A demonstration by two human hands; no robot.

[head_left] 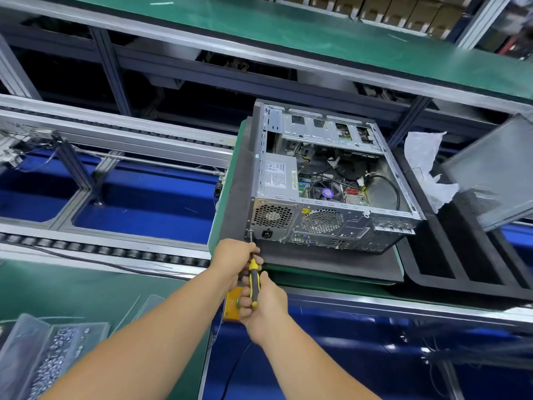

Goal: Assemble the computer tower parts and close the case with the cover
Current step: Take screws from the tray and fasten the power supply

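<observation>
An open computer tower (331,180) lies on its side on a dark pallet (331,261), its rear panel facing me and its inside showing. A yellow and black screwdriver (253,280) points at a screw by the power supply (274,217), at the rear panel's lower left corner. My right hand (265,304) grips the handle. My left hand (235,258) holds the shaft near the tip. The grey side cover (496,174) leans at the far right.
A clear tray of several small screws (54,356) sits on the green mat (86,293) at lower left. A roller conveyor (101,243) runs left of the pallet. White crumpled plastic (427,166) lies right of the tower. An orange box (232,304) sits under my hands.
</observation>
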